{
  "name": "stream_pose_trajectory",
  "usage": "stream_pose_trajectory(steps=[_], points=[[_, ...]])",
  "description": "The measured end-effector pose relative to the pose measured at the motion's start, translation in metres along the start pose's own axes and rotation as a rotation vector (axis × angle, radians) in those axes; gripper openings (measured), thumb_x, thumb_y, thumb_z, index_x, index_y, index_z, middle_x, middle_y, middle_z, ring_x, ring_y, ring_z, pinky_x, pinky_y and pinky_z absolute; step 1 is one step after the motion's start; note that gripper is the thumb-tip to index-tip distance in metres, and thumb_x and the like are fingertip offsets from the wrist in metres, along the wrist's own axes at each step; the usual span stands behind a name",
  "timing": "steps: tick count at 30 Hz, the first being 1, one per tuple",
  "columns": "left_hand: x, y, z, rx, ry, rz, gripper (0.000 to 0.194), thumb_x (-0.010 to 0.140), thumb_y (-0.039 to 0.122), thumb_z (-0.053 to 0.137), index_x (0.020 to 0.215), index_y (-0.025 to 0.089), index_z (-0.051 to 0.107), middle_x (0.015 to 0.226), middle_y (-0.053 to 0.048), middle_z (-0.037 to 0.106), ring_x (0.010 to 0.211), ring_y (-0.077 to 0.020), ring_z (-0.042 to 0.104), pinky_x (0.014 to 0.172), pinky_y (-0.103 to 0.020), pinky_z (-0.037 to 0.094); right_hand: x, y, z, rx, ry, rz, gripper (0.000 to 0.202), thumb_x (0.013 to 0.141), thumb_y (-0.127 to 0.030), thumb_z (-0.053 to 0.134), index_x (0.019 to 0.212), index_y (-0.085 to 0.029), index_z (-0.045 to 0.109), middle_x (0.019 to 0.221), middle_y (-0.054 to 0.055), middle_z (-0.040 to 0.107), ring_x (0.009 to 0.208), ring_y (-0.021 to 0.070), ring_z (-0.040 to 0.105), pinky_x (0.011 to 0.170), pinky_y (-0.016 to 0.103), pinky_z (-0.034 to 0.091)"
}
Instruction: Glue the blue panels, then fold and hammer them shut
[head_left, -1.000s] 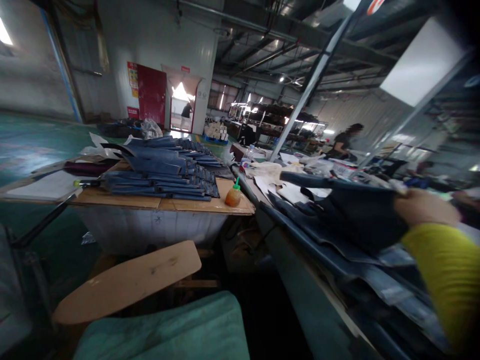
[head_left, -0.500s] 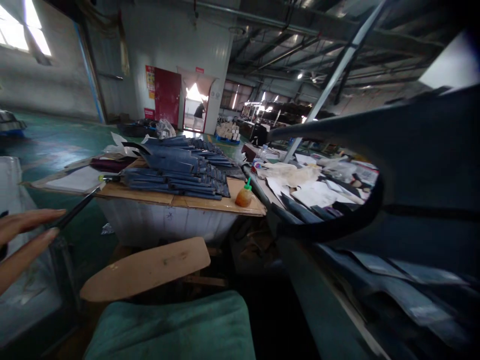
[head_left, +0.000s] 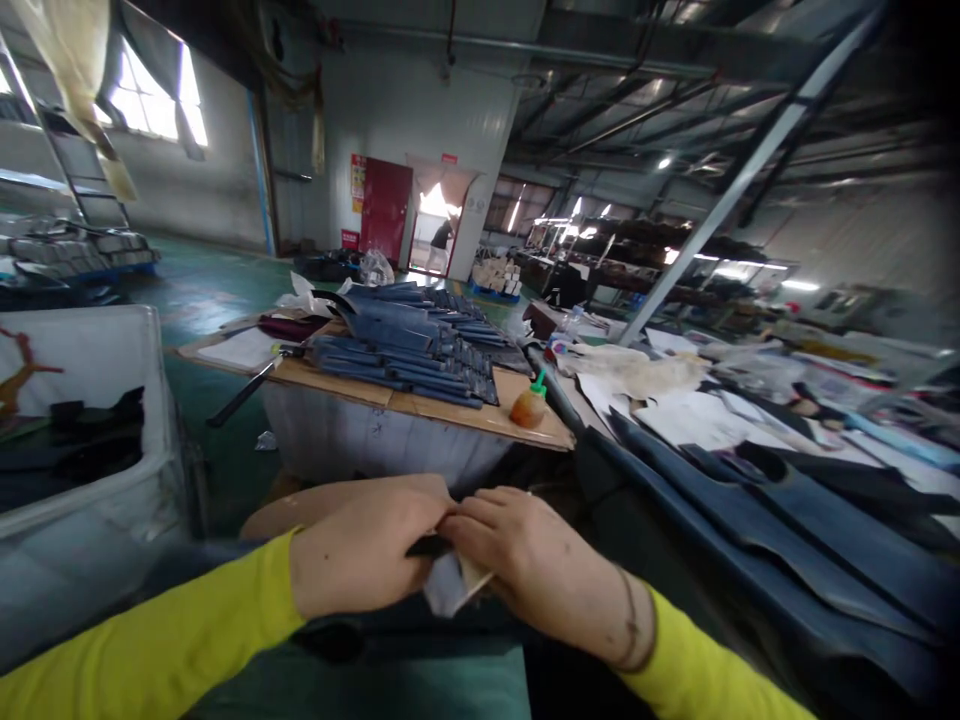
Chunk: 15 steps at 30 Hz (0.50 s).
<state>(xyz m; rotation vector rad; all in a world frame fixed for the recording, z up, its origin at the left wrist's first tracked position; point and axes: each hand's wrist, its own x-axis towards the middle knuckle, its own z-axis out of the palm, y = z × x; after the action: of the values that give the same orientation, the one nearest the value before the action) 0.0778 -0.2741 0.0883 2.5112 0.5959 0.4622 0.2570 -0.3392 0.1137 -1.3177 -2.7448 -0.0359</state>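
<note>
Head view, left hand [head_left: 367,552] touching right hand [head_left: 536,560], fingers [head_left: 471,530] curled on material [head_left: 445,588]

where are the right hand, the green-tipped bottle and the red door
Right hand [head_left: 531,541], head view, back of the hand
Green-tipped bottle [head_left: 528,408], head view, its amber body
Red door [head_left: 386,212], head view, the panel's middle

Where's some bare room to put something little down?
Cardboard between the blue stack and green-capped bottle looks free; so does green floor between the white bin and cardboard. Crowded: the right-hand table, under dark blue pieces and white sheets.
</note>
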Motion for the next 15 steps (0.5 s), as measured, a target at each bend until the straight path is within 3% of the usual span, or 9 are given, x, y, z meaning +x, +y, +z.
stream_pose_trajectory(steps=[2, 4, 6, 8, 9, 12, 13, 15], points=[[-0.003, -0.006, 0.008, 0.006, 0.003, -0.056, 0.028, 0.084, 0.032, 0.052, 0.11, 0.026, 0.061, 0.1, -0.003, 0.068, 0.093, -0.0214, 0.063, 0.084, -0.029, 0.047, 0.01, -0.001, 0.01, 0.091, 0.092, -0.031, 0.022, 0.083, -0.013, 0.048, 0.101, -0.018, 0.058, 0.097, 0.006, 0.063, 0.086, 0.0184, 0.056, 0.075, 0.031, 0.045], [-0.01, -0.017, 0.007, 0.028, 0.052, -0.107, 0.027, 0.088, 0.032, 0.046, 0.108, 0.026, 0.062, 0.097, -0.003, 0.068, 0.091, -0.0205, 0.064, 0.083, -0.028, 0.047, 0.004, 0.014, 0.016, 0.207, 0.278, 0.044, 0.027, 0.085, -0.013, 0.044, 0.106, -0.02, 0.058, 0.102, 0.007, 0.062, 0.094, 0.0188, 0.056, 0.082, 0.032, 0.045], [-0.021, -0.027, -0.004, 0.047, 0.126, -0.159, 0.029, 0.091, 0.035, 0.041, 0.108, 0.026, 0.062, 0.098, -0.002, 0.068, 0.09, -0.0194, 0.064, 0.083, -0.027, 0.047, -0.016, 0.04, 0.029, 0.328, 0.549, 0.263, 0.027, 0.086, -0.018, 0.043, 0.107, -0.021, 0.06, 0.102, 0.007, 0.062, 0.095, 0.0191, 0.056, 0.086, 0.033, 0.044], [-0.034, -0.036, -0.019, 0.056, 0.229, -0.211, 0.03, 0.091, 0.039, 0.04, 0.107, 0.026, 0.063, 0.101, -0.001, 0.068, 0.09, -0.0184, 0.064, 0.082, -0.025, 0.047, -0.044, 0.066, 0.058, 0.46, 0.842, 0.62, 0.024, 0.085, -0.03, 0.049, 0.102, -0.021, 0.063, 0.095, 0.006, 0.064, 0.088, 0.0198, 0.058, 0.081, 0.033, 0.046], [-0.041, -0.038, -0.027, 0.058, 0.295, -0.232, 0.031, 0.09, 0.041, 0.042, 0.107, 0.026, 0.063, 0.102, 0.0, 0.068, 0.091, -0.0183, 0.063, 0.082, -0.024, 0.047, -0.058, 0.075, 0.078, 0.555, 0.917, 0.808, 0.027, 0.082, -0.036, 0.053, 0.102, -0.021, 0.064, 0.094, 0.005, 0.064, 0.086, 0.0197, 0.059, 0.078, 0.031, 0.047], [-0.056, -0.04, -0.048, 0.061, 0.483, -0.266, 0.034, 0.086, 0.047, 0.048, 0.107, 0.026, 0.065, 0.103, 0.001, 0.068, 0.092, -0.0196, 0.063, 0.082, -0.023, 0.047, -0.089, 0.082, 0.156, 0.994, 0.973, 1.206, 0.047, 0.071, -0.054, 0.06, 0.102, -0.019, 0.064, 0.095, 0.006, 0.065, 0.075, 0.0179, 0.06, 0.061, 0.026, 0.049], [-0.058, -0.039, -0.053, 0.058, 0.526, -0.27, 0.035, 0.084, 0.048, 0.05, 0.106, 0.026, 0.065, 0.102, 0.001, 0.068, 0.091, -0.0203, 0.063, 0.082, -0.024, 0.048, -0.094, 0.076, 0.182, 1.142, 0.919, 1.249, 0.051, 0.07, -0.057, 0.061, 0.105, -0.02, 0.063, 0.099, 0.006, 0.065, 0.073, 0.0172, 0.061, 0.06, 0.026, 0.05], [-0.06, -0.035, -0.06, 0.044, 0.578, -0.274, 0.037, 0.082, 0.051, 0.051, 0.104, 0.026, 0.066, 0.099, 0.001, 0.069, 0.087, -0.0211, 0.064, 0.081, -0.025, 0.049, -0.093, 0.059, 0.228, 1.325, 0.764, 1.199, 0.05, 0.071, -0.061, 0.057, 0.105, -0.024, 0.064, 0.098, 0.005, 0.067, 0.069, 0.0167, 0.062, 0.061, 0.028, 0.051]])
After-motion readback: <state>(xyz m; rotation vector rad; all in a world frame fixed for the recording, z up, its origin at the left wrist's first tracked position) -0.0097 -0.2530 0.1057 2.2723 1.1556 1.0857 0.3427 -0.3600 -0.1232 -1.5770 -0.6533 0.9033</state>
